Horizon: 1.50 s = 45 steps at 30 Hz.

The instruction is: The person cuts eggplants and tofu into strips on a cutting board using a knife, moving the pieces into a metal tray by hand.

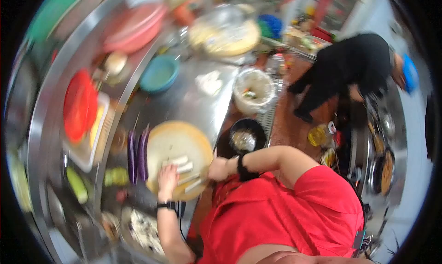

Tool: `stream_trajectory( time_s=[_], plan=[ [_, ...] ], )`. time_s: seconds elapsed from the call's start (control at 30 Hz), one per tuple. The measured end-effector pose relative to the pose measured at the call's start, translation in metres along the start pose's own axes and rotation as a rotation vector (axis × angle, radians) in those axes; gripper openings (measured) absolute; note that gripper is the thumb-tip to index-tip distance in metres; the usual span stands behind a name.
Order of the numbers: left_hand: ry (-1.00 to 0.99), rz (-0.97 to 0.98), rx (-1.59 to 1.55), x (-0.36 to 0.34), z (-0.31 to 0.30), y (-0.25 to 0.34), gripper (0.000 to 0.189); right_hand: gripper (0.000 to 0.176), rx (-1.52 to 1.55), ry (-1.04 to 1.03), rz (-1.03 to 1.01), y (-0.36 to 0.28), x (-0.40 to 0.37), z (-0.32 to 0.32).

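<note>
A round cutting board lies on the metal counter, with several pale strips on its lower half. My left hand rests at the left end of these strips, its fingertips pressed on them. At the board's right edge is my right hand, its fingers curled round something; a thin bright edge shows above it, too blurred to name. Two long purple eggplants lie just left of the board.
Above the board are a teal bowl and a white cloth. A white bucket and black bowl stand to the right. A tray of white pieces is below. Another person bends over at the right.
</note>
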<state>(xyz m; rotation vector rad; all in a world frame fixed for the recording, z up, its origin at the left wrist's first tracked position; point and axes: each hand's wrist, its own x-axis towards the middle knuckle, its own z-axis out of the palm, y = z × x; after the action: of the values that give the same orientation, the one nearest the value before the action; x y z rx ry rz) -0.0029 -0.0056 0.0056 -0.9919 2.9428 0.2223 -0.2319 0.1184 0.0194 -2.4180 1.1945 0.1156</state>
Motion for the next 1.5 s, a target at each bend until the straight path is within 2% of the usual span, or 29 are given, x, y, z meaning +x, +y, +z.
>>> stream_trajectory(
  time_s=[0.1, 0.2, 0.33, 0.43, 0.5, 0.53, 0.57, 0.63, 0.7, 0.77, 0.83, 0.9, 0.93, 0.97, 1.0, 1.03, 1.07, 1.1, 1.17, 1.23, 1.27, 1.33, 1.37, 1.43, 1.5],
  plan=[
    [-0.007, 0.064, 0.045, 0.013, 0.002, 0.005, 0.036, 0.016, -0.029, 0.071, 0.050, 0.006, 0.014, 0.029],
    [0.001, 0.074, 0.028, 0.020, 0.004, 0.002, 0.033, 0.016, -0.031, 0.073, 0.023, 0.004, 0.011, 0.021],
    [-0.034, 0.099, 0.114, 0.026, -0.007, 0.007, 0.041, 0.019, -0.039, 0.107, -0.027, -0.005, -0.010, -0.004],
    [0.030, 0.171, 0.159, 0.033, 0.001, -0.004, 0.045, 0.021, -0.098, 0.199, -0.007, 0.003, 0.009, 0.023],
    [-0.016, 0.075, 0.085, 0.040, -0.002, -0.007, 0.045, 0.020, -0.077, 0.174, -0.005, 0.005, 0.011, 0.024],
    [-0.091, -0.044, 0.036, 0.043, -0.009, -0.006, 0.043, 0.019, -0.054, 0.144, -0.011, 0.006, 0.012, 0.022],
    [-0.088, -0.048, 0.038, 0.042, -0.017, -0.005, 0.043, 0.019, -0.057, 0.145, -0.015, 0.007, 0.014, 0.022],
    [0.005, -0.340, -0.150, 0.039, -0.028, -0.009, 0.043, 0.019, -0.087, 0.137, 0.026, 0.011, 0.019, 0.023],
    [0.067, -0.523, -0.280, 0.031, -0.049, -0.016, 0.046, 0.018, -0.051, 0.130, 0.067, 0.017, 0.021, 0.019],
    [0.284, -0.488, -0.449, 0.015, -0.054, -0.034, 0.047, 0.017, 0.005, 0.137, 0.178, 0.021, 0.020, 0.012],
    [0.494, -0.350, -0.656, -0.004, -0.021, -0.084, 0.051, 0.018, 0.076, 0.180, 0.288, 0.027, 0.017, 0.005],
    [0.367, -0.327, -0.868, -0.020, -0.065, -0.042, 0.049, 0.019, 0.144, 0.138, 0.409, 0.033, 0.020, -0.003],
    [0.284, -0.354, -0.794, -0.025, -0.073, -0.030, 0.047, 0.019, 0.160, 0.089, 0.448, 0.037, 0.022, -0.007],
    [0.197, -0.364, -0.730, -0.028, -0.069, -0.021, 0.047, 0.021, 0.202, 0.125, 0.502, 0.039, 0.023, -0.004],
    [0.053, -0.349, -0.653, -0.026, -0.081, 0.004, 0.046, 0.023, 0.230, 0.036, 0.535, 0.036, 0.020, -0.018],
    [-0.031, -0.288, -0.598, -0.027, -0.063, 0.008, 0.042, 0.025, 0.180, 0.014, 0.473, 0.043, 0.027, -0.004],
    [-0.174, -0.294, -0.496, -0.021, -0.068, 0.029, 0.037, 0.026, 0.199, 0.003, 0.469, 0.036, 0.020, -0.017],
    [-0.109, -0.120, -0.388, -0.020, -0.039, 0.029, 0.035, 0.026, 0.162, 0.020, 0.526, 0.036, 0.024, -0.008],
    [-0.069, -0.089, -0.192, -0.018, -0.005, 0.038, 0.036, 0.023, 0.140, 0.091, 0.493, 0.036, 0.023, -0.008],
    [0.139, -0.121, -0.027, -0.016, 0.012, 0.048, 0.039, 0.021, 0.106, 0.136, 0.467, 0.040, 0.023, -0.004],
    [0.141, -0.152, -0.024, -0.018, 0.019, 0.049, 0.039, 0.021, 0.101, 0.128, 0.437, 0.042, 0.024, -0.003],
    [0.302, -0.188, -0.052, -0.023, 0.029, 0.050, 0.049, 0.023, 0.162, 0.208, 0.454, 0.043, 0.023, 0.000],
    [0.304, -0.203, -0.053, -0.028, 0.035, 0.051, 0.049, 0.023, 0.158, 0.201, 0.441, 0.043, 0.023, 0.002],
    [0.444, -0.238, -0.028, -0.038, 0.040, 0.055, 0.042, 0.025, 0.151, 0.191, 0.446, 0.042, 0.022, -0.001],
    [0.466, -0.269, -0.084, -0.053, 0.052, 0.057, 0.040, 0.026, 0.146, 0.200, 0.425, 0.043, 0.022, 0.001]
  ],
)
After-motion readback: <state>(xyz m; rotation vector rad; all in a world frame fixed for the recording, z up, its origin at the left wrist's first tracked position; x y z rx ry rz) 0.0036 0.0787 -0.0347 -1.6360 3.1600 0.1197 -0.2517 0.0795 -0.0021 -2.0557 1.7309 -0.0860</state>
